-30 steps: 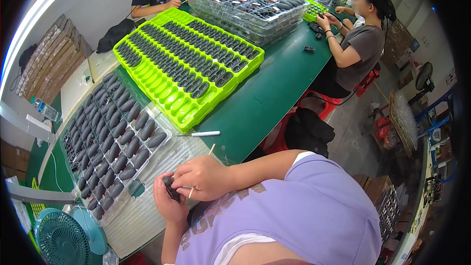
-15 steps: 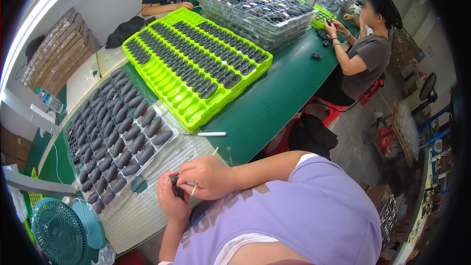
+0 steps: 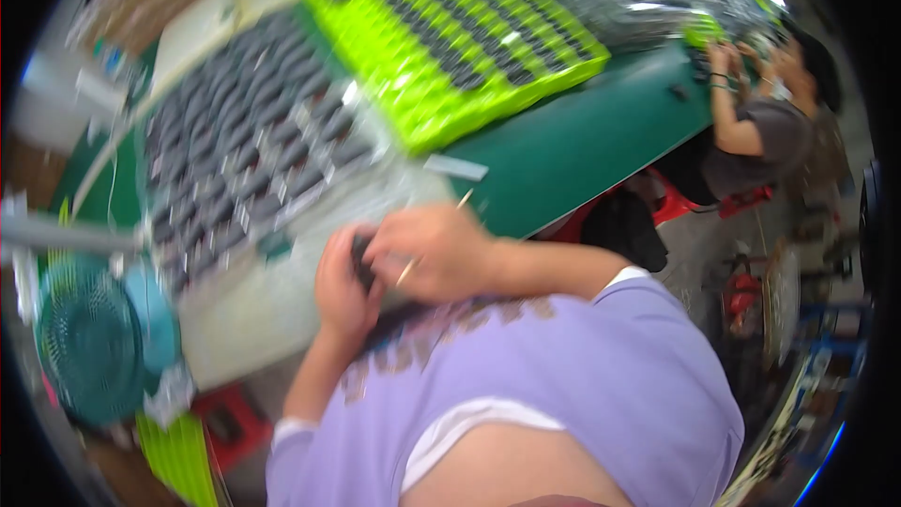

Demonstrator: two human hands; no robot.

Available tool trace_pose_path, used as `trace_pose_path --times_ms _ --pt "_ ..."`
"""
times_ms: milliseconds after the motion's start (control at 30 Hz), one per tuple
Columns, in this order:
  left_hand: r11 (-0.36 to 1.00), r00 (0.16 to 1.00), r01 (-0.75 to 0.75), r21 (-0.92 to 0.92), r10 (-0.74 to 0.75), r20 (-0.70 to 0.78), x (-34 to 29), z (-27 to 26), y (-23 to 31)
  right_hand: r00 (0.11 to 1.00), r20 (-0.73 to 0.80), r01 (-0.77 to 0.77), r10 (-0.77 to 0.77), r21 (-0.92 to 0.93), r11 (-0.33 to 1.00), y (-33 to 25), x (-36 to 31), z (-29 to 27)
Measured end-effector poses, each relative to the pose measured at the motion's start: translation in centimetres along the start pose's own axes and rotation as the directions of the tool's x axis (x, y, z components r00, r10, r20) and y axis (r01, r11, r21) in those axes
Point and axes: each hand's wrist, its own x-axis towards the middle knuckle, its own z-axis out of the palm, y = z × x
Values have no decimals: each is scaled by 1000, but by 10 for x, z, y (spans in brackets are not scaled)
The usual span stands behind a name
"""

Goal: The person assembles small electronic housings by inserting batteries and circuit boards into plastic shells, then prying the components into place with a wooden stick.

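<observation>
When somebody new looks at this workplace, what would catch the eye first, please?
Most likely the bright green tray at the upper middle, with its rows of dark pieces, and the grey ovals on the left. Next, perhaps, the hands near the centre: the left hand holds a dark part, and the right hand grips a thin stick. A teal fan stands out at the lower left.
</observation>
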Motion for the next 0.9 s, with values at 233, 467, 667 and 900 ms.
trace_pose_path --times_ms 233,467,667,900 --pt "946 948 234 -224 -171 269 9 -1 12 985 -141 -77 104 184 980 7 9 -22" --pt "893 885 356 -277 -226 407 6 -12 6 984 -95 -139 150 108 984 8 1 -20" --pt "901 867 362 -241 -229 443 3 -12 7 988 -74 -127 133 91 988 6 -2 -18" --pt "859 842 473 -195 -375 387 9 -8 11 986 102 -142 129 143 979 1 11 -17"
